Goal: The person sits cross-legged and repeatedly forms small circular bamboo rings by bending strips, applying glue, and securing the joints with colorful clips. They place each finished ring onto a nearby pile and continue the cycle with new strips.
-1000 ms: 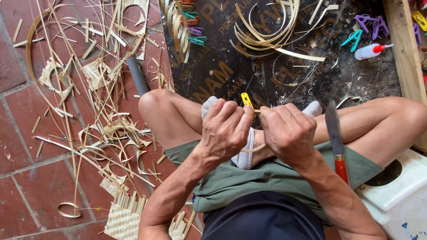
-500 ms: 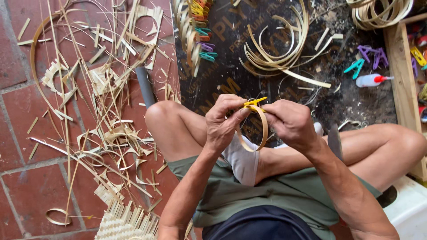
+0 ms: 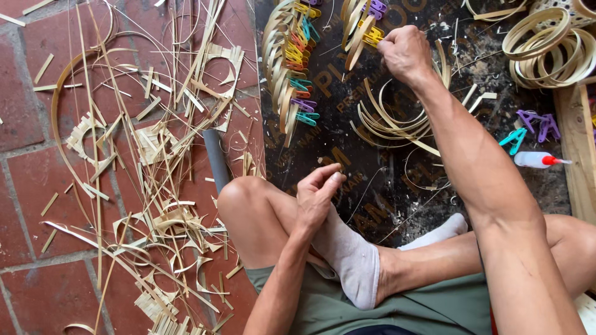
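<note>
Head view of a seated person, legs crossed, at work over a dark printed mat [image 3: 347, 180] laid beside red floor tiles [image 3: 37, 205]. The right hand [image 3: 406, 53] is stretched forward, its fingers closed in a pinch on a bamboo ring with a yellow clip [image 3: 371, 36] at the near end of a short stack of clipped rings [image 3: 357, 25]. The left hand [image 3: 318, 195] rests against the left knee and the grey sock [image 3: 351, 260], fingers loosely curled together and holding nothing.

Left of the short stack lies a longer row of bamboo rings [image 3: 287, 68], each pinched by a yellow, orange, teal or purple clip. Loose curved bamboo strips [image 3: 397, 124] lie on the mat just below the right hand. At upper right sits a pile of finished unclipped bamboo hoops [image 3: 546, 46], with the edge of a woven basket [image 3: 552, 6] above it; its contents cannot be seen. Spare teal and purple clips [image 3: 531, 127] and a small white glue bottle with a red tip [image 3: 537, 160] lie near a wooden board [image 3: 577, 142]. Bamboo slivers and offcuts [image 3: 143, 161] cover the tiles, and a grey tube [image 3: 216, 160] lies at the mat's edge.
</note>
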`<state>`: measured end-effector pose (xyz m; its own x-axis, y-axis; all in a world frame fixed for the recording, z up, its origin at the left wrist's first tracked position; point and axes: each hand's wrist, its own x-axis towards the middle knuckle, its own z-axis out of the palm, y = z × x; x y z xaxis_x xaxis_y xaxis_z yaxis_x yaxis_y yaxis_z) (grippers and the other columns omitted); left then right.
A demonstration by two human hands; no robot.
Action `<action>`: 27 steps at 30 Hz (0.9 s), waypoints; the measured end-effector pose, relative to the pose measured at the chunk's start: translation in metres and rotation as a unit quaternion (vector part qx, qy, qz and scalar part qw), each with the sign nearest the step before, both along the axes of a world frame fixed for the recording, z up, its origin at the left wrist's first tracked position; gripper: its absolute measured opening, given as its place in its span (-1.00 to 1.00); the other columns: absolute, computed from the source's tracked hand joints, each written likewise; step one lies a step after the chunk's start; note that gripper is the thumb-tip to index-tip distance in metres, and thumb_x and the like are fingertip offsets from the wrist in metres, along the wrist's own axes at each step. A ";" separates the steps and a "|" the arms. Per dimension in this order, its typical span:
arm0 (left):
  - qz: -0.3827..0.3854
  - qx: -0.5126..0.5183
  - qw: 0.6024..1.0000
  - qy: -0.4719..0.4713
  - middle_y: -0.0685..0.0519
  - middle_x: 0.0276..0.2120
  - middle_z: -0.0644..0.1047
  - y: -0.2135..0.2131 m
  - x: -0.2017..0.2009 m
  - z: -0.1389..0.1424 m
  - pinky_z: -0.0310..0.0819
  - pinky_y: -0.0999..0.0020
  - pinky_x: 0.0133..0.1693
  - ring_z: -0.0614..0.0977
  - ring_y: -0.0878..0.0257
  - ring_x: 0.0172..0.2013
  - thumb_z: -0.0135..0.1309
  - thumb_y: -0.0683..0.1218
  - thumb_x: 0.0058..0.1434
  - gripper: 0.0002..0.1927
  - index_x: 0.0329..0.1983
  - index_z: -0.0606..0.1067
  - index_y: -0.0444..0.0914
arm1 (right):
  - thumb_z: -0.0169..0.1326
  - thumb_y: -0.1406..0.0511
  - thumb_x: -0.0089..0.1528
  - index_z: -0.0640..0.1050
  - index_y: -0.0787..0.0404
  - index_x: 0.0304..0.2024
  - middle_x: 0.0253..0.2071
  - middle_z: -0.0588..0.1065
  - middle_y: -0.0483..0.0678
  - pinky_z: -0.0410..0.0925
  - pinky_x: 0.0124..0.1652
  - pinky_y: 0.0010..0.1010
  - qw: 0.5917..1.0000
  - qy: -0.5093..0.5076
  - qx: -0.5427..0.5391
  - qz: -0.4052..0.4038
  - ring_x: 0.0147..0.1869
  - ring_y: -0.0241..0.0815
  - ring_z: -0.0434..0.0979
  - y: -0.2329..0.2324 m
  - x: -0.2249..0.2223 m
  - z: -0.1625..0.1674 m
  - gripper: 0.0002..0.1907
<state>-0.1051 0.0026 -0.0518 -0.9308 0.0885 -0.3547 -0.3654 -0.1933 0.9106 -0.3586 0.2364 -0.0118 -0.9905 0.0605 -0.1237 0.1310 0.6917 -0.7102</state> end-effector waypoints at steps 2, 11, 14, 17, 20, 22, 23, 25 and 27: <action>-0.013 -0.016 1.000 -0.006 0.02 -0.17 0.67 -0.003 -0.012 -0.003 0.52 0.51 -0.10 0.65 0.39 -0.16 0.13 -0.12 0.35 -0.66 0.14 0.56 -0.37 | 0.07 0.33 0.30 0.65 0.17 -0.39 -0.53 0.58 -0.09 0.33 -0.54 -0.44 0.999 -0.023 0.030 -0.004 -0.58 -0.36 0.47 -0.011 -0.017 -0.007 -0.81; -0.033 -0.012 0.999 -0.016 0.11 -0.20 0.65 -0.005 -0.012 -0.013 0.50 0.57 -0.15 0.62 0.46 -0.21 0.14 -0.14 0.35 -0.68 0.12 0.56 -0.36 | 0.12 0.37 0.31 0.70 0.24 -0.18 -0.36 0.63 -0.04 0.47 -0.32 -0.40 0.967 0.244 0.049 0.054 -0.35 -0.29 0.62 0.012 0.015 -0.017 -0.85; -0.029 -0.004 1.000 -0.004 0.10 -0.21 0.64 -0.005 0.000 -0.013 0.48 0.56 -0.18 0.59 0.45 -0.23 0.16 -0.15 0.35 -0.68 0.13 0.56 -0.37 | 0.11 0.33 0.40 0.68 0.21 -0.26 -0.32 0.62 0.00 0.43 -0.36 -0.36 0.963 0.189 0.118 0.153 -0.36 -0.20 0.57 0.030 0.075 -0.018 -0.83; -0.030 -0.012 0.999 0.007 0.08 -0.20 0.64 -0.002 0.017 -0.012 0.49 0.54 -0.17 0.59 0.44 -0.23 0.16 -0.15 0.35 -0.68 0.13 0.57 -0.37 | 0.20 0.22 0.25 0.69 0.17 -0.34 -0.43 0.58 -0.01 0.40 -0.47 -0.30 0.939 0.128 0.237 0.212 -0.43 -0.15 0.53 0.033 0.129 -0.034 -0.83; -0.033 -0.016 0.999 0.027 0.07 -0.19 0.66 0.004 0.036 -0.008 0.51 0.53 -0.14 0.63 0.43 -0.20 0.16 -0.14 0.35 -0.69 0.11 0.57 -0.38 | 0.13 0.30 0.31 0.66 0.16 -0.42 -0.42 0.54 -0.05 0.42 -0.43 -0.36 0.912 0.082 0.338 0.217 -0.36 -0.20 0.51 0.031 0.154 -0.048 -0.79; -0.031 -0.037 0.998 0.047 0.06 -0.21 0.66 0.006 0.047 -0.003 0.53 0.54 -0.14 0.64 0.42 -0.20 0.16 -0.14 0.35 -0.69 0.10 0.57 -0.38 | 0.12 0.30 0.37 0.65 0.20 -0.36 -0.40 0.55 -0.04 0.42 -0.46 -0.34 0.934 0.086 0.288 0.194 -0.41 -0.17 0.51 0.035 0.167 -0.044 -0.79; -0.027 -0.028 0.998 0.050 0.06 -0.21 0.66 0.006 0.053 -0.001 0.52 0.53 -0.13 0.63 0.42 -0.20 0.16 -0.14 0.35 -0.70 0.10 0.57 -0.37 | 0.11 0.30 0.40 0.65 0.22 -0.33 -0.38 0.56 -0.03 0.42 -0.47 -0.32 0.943 0.086 0.261 0.186 -0.44 -0.16 0.50 0.035 0.177 -0.039 -0.79; -0.019 -0.007 0.998 0.060 0.04 -0.21 0.66 0.006 0.063 0.005 0.51 0.53 -0.12 0.63 0.41 -0.20 0.16 -0.14 0.36 -0.70 0.11 0.57 -0.37 | 0.13 0.33 0.38 0.66 0.24 -0.24 -0.34 0.58 -0.01 0.41 -0.39 -0.30 0.968 0.141 0.143 0.148 -0.39 -0.17 0.52 0.042 0.204 -0.018 -0.86; -0.008 -0.002 0.999 0.053 0.04 -0.23 0.66 0.008 0.074 0.010 0.48 0.53 -0.17 0.61 0.41 -0.23 0.16 -0.15 0.35 -0.70 0.10 0.57 -0.37 | 0.15 0.37 0.37 0.65 0.27 -0.18 -0.29 0.59 0.01 0.43 -0.31 -0.31 0.973 0.192 0.044 0.123 -0.31 -0.18 0.55 0.048 0.240 0.009 -0.91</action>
